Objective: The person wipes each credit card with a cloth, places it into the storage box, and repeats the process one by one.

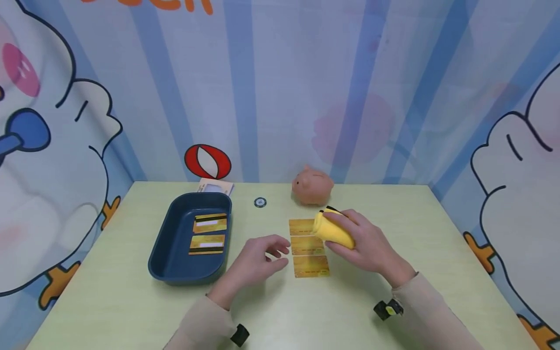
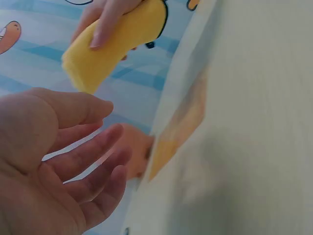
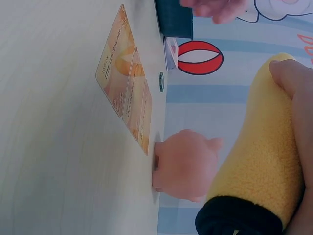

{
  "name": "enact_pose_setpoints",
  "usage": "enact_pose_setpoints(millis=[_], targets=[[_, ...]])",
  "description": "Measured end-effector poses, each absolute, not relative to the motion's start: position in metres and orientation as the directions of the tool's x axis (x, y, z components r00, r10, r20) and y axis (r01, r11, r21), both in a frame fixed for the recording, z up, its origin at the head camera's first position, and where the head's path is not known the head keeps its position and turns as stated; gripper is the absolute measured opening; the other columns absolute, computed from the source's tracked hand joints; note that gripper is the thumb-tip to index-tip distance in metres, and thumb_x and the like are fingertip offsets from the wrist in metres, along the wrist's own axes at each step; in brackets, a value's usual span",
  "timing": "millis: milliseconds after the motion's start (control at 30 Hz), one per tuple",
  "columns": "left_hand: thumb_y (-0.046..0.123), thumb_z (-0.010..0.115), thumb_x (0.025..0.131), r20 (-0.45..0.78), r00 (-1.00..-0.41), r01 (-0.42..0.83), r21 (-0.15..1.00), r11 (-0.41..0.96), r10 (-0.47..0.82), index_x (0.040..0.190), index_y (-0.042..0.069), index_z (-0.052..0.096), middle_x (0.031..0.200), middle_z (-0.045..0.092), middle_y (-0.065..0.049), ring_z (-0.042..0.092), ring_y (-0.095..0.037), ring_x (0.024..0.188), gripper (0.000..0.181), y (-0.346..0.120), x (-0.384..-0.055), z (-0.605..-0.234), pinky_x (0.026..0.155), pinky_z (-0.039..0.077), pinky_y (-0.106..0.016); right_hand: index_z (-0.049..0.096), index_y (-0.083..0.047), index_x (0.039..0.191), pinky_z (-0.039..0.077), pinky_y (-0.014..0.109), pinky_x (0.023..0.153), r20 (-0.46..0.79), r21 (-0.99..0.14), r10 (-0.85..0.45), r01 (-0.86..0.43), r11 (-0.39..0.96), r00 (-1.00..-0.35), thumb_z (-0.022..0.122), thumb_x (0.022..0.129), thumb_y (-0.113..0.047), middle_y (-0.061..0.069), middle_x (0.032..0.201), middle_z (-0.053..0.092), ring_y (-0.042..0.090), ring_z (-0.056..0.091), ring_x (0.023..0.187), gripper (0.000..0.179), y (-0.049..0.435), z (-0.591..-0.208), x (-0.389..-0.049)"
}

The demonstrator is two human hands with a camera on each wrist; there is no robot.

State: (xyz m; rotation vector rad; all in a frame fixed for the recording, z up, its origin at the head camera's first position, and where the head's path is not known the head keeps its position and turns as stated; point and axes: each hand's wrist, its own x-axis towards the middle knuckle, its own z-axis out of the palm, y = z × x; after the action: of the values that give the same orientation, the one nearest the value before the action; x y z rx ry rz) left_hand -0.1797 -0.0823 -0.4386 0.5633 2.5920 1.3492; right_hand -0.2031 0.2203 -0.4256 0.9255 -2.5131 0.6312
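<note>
Right wrist: gold card point(image 3: 117, 61), printed digits point(image 3: 113, 51)

1. Pale blue fabric backdrop point(image 1: 280, 107) behind and on both sides; darker blue vertical stripes point(image 1: 240, 87), faint pinkish blotches point(image 1: 356, 129), slight creasing.
2. Left side: large white cartoon figure point(image 1: 57, 189), black outlines, pink patch, blue rounded shape point(image 1: 29, 129), orange feet point(image 1: 59, 284).
3. Right side: second white figure point(image 1: 525, 214), partly cropped, likewise orange-footed.
4. Back: orange lettering point(image 1: 168, 4), cut off at top; red-and-white ball print point(image 1: 220, 160) low, just above table edge.
5. Table point(image 1: 109, 301): pale yellow-green, faintly grained, back edge close to backdrop.
6. Light soft, diffuse; brighter patch on table's near middle.
</note>
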Motion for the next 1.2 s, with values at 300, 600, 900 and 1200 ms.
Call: enact_pose_setpoints(millis=[300, 600, 900, 1200], targets=[[0.016, 0.084, 0.090, 0.037, -0.910, 0.305, 0.736, 0.604, 0.414, 0.127, 0.007, 0.069, 0.113, 0.074, -0.004, 0.067, -0.021, 0.099, 0.040, -0.048, -0.191, -0.466, 0.092, 0.058, -0.038, 0.058, -0.026, 0.149, 0.048, 0.029, 0.064, 0.503, -0.277, -0.512, -0.691, 0.668, -0.696, 0.082, 0.090, -0.032, 0.001, 0.119, 0.061, 0.010, 0.051, 0.084, 0.063, 0.220, -0.428, -0.204], [0.026, 0.091, 0.083, 0.090, -0.898, 0.411, 0.520, 0.749, 0.431, 0.129, 0.012, 0.068, 0.111, 0.069, 0.000, 0.060, -0.017, 0.097, 0.053, -0.040, -0.186, -0.476, 0.092, 0.055, -0.037, 0.058, -0.026, 0.148, 0.049, 0.029, 0.063, 0.503, -0.267, -0.519, -0.695, 0.667, -0.691, 0.082, 0.090, -0.033, 0.002, 0.119, 0.061, 0.010, 0.051, 0.084, 0.063, 0.219, -0.429, -0.204], [0.025, 0.092, 0.082, 0.034, -0.908, 0.374, 0.512, 0.774, 0.417, 0.130, 0.013, 0.068, 0.114, 0.068, 0.001, 0.060, -0.017, 0.101, 0.055, -0.041, -0.183, -0.473, 0.097, 0.054, -0.038, 0.059, -0.025, 0.147, 0.049, 0.028, 0.063, 0.508, -0.269, -0.520, -0.700, 0.662, -0.687, 0.082, 0.089, -0.034, 0.001, 0.120, 0.061, 0.009, 0.051, 0.084, 0.063, 0.218, -0.429, -0.204], [0.023, 0.092, 0.082, -0.004, -0.902, 0.369, 0.513, 0.775, 0.432, 0.131, 0.012, 0.068, 0.110, 0.067, 0.002, 0.058, -0.015, 0.097, 0.056, -0.043, -0.182, -0.470, 0.096, 0.054, -0.038, 0.059, -0.026, 0.148, 0.049, 0.028, 0.063, 0.504, -0.274, -0.516, -0.695, 0.665, -0.692, 0.082, 0.090, -0.034, 0.001, 0.120, 0.061, 0.010, 0.052, 0.085, 0.063, 0.216, -0.429, -0.204]])
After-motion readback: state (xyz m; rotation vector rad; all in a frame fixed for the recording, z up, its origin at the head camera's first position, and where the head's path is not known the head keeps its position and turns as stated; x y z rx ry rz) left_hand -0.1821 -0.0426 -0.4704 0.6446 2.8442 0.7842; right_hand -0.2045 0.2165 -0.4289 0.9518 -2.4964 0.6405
